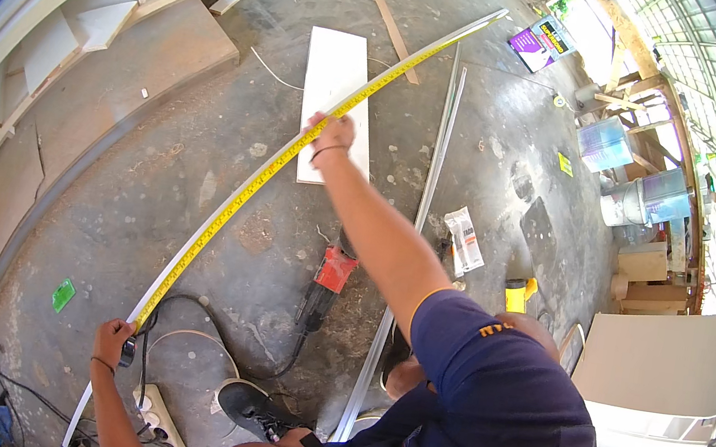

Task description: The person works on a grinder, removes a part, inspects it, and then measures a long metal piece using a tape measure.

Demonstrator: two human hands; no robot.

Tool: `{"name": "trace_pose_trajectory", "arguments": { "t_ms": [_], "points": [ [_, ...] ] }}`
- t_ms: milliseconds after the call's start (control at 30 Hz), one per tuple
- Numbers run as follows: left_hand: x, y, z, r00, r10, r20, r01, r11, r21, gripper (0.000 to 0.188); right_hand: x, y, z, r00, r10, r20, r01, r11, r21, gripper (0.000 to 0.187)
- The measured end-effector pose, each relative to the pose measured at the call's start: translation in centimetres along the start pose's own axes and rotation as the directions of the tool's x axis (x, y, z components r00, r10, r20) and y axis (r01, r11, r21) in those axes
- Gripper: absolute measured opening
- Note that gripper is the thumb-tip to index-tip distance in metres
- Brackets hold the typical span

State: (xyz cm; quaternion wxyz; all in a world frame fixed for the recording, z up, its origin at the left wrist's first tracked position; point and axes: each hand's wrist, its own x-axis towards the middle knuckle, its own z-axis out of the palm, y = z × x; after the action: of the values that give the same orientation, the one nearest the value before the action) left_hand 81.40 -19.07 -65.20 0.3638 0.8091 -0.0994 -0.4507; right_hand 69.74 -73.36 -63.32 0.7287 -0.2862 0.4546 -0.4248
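A yellow tape measure blade [238, 198] is pulled out along a long, thin white strip [183, 251], from the lower left to the upper right. My left hand [113, 341] is closed at the near end, around the tape and strip, with the dark tape case [128, 350] beside its fingers. Farther along, my right hand [332, 136] grips the strip and blade together, arm stretched out; its fingers are slightly blurred. Beneath that hand a white board [338, 56] lies on the floor.
A red and black angle grinder [331, 276] lies on the concrete floor near a white power strip [160, 422]. Long metal profiles [432, 174] run beside it. A white cabinet frame [54, 44] stands left; clear tubs [605, 146] and a purple box [541, 44] are at right.
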Motion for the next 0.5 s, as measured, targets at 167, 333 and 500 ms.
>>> {"name": "trace_pose_trajectory", "arguments": {
  "t_ms": [167, 333, 500],
  "points": [
    [-0.1, 1.4, 1.7, 0.999, 0.041, 0.001, -0.041, 0.999, -0.002, 0.025, 3.3, -6.9, -0.1, 0.992, -0.116, -0.047, 0.118, 0.992, 0.054, 0.026],
    [1.0, 2.8, 2.4, 0.997, 0.062, 0.041, -0.059, 0.996, -0.064, 0.026, 3.3, -9.0, 0.2, 0.988, -0.146, -0.057, 0.147, 0.989, 0.010, 0.024],
    [0.5, 3.5, 2.9, 0.995, 0.086, 0.054, -0.083, 0.995, -0.057, 0.024, 3.1, -9.6, 0.1, 0.991, -0.124, -0.044, 0.123, 0.992, -0.034, 0.026]
  ]
}}
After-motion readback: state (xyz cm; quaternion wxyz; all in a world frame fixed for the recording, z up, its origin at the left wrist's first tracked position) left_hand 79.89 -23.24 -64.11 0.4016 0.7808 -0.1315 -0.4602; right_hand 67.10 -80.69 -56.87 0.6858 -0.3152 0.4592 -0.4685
